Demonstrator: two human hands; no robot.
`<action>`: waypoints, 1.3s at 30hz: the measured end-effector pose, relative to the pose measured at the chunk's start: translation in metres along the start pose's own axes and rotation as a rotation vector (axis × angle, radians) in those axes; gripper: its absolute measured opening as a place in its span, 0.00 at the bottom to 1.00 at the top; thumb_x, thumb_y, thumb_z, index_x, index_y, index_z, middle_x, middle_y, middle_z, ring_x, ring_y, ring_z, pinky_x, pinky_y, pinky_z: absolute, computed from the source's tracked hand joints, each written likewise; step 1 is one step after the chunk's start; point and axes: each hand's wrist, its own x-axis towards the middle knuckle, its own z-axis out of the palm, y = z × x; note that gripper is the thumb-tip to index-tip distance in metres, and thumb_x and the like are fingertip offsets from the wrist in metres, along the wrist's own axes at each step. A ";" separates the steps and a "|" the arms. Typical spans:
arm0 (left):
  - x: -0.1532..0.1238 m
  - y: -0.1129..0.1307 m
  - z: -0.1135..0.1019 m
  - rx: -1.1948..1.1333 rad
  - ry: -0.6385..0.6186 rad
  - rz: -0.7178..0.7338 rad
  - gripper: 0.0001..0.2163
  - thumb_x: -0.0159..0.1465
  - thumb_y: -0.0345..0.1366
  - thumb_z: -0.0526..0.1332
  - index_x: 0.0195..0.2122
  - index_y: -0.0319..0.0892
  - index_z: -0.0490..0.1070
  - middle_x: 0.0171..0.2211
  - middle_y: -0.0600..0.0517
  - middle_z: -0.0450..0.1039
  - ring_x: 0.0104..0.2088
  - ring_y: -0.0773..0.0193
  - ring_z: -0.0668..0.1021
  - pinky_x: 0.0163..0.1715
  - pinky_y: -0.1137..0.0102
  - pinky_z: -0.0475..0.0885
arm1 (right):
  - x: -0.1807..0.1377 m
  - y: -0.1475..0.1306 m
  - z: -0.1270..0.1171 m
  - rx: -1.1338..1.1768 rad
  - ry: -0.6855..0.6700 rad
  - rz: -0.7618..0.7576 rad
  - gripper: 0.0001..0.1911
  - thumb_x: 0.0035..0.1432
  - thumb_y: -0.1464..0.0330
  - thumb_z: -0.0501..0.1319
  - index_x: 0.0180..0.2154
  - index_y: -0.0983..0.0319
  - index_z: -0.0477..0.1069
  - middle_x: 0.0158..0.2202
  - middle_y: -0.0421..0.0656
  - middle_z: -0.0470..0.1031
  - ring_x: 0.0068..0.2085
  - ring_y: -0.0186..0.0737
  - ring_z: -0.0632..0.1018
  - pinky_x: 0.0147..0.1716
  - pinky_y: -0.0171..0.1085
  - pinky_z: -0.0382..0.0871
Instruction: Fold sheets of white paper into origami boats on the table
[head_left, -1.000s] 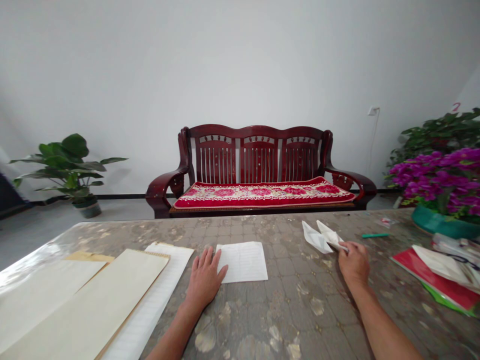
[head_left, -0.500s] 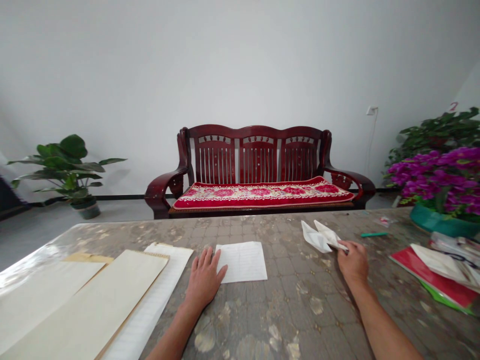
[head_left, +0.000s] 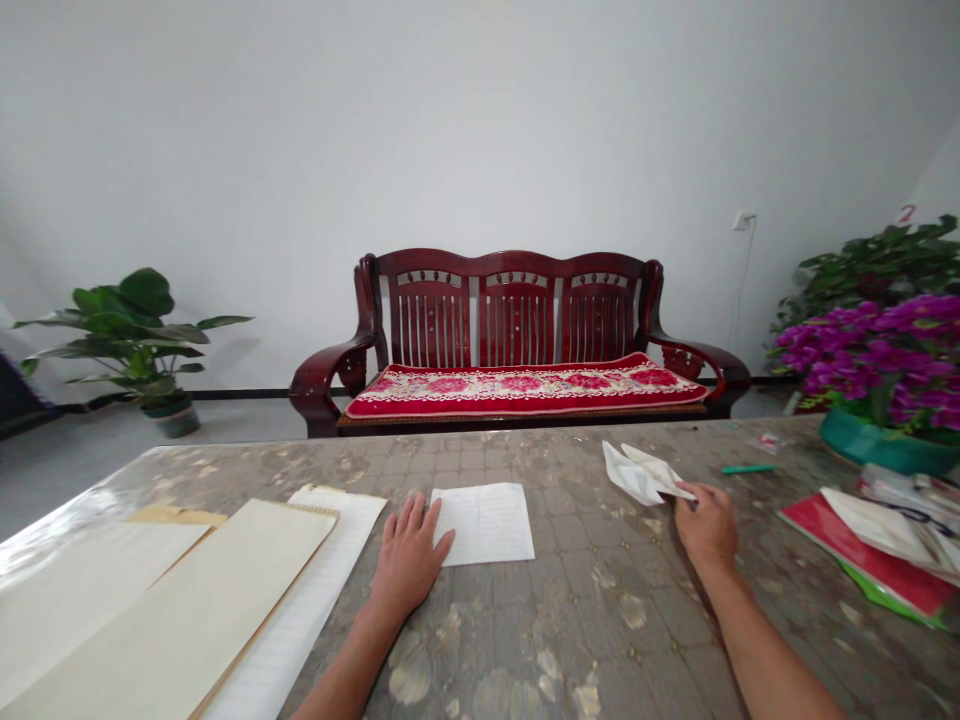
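Note:
My left hand (head_left: 409, 560) lies flat on the patterned table (head_left: 570, 610), fingers spread, its fingertips on the left edge of a lined white sheet (head_left: 486, 522). Farther right, my right hand (head_left: 703, 525) is closed in a pinch on the near end of a folded white paper shape (head_left: 641, 472). The shape rests low on the table and points away to the left.
Large cream pads and a lined notepad (head_left: 180, 600) lie at the left. Red and green books with papers (head_left: 885, 560) sit at the right, behind them a teal pot of purple flowers (head_left: 885, 380) and a green pen (head_left: 748, 469). A wooden bench (head_left: 517, 350) stands beyond the table.
The folded paper shape in my right hand has tipped a little lower toward the table. My left hand has stayed put on the sheet.

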 end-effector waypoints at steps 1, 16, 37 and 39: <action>0.000 0.000 0.000 0.000 -0.003 0.000 0.25 0.68 0.45 0.50 0.64 0.43 0.62 0.67 0.42 0.57 0.67 0.50 0.59 0.64 0.53 0.54 | 0.000 0.000 0.000 -0.001 -0.005 -0.001 0.17 0.51 0.64 0.53 0.37 0.62 0.77 0.40 0.50 0.69 0.43 0.48 0.69 0.44 0.43 0.64; 0.001 -0.001 0.003 0.002 0.009 0.007 0.24 0.68 0.45 0.50 0.64 0.43 0.62 0.66 0.42 0.58 0.67 0.50 0.59 0.64 0.53 0.55 | 0.001 -0.001 -0.002 0.031 0.003 0.019 0.19 0.51 0.61 0.52 0.35 0.63 0.78 0.38 0.50 0.70 0.40 0.48 0.71 0.41 0.43 0.65; 0.000 -0.001 0.001 -0.001 0.018 0.010 0.24 0.68 0.45 0.50 0.63 0.43 0.63 0.66 0.42 0.58 0.67 0.50 0.60 0.64 0.53 0.55 | 0.002 0.000 -0.001 0.076 -0.022 -0.015 0.17 0.52 0.61 0.52 0.34 0.61 0.75 0.37 0.49 0.72 0.43 0.49 0.70 0.43 0.43 0.64; 0.000 -0.001 0.001 -0.003 0.021 0.014 0.24 0.68 0.45 0.50 0.63 0.42 0.63 0.66 0.42 0.58 0.67 0.50 0.60 0.64 0.53 0.55 | 0.002 0.000 -0.002 0.074 -0.020 -0.013 0.17 0.51 0.62 0.52 0.35 0.61 0.75 0.37 0.49 0.71 0.42 0.49 0.70 0.43 0.43 0.64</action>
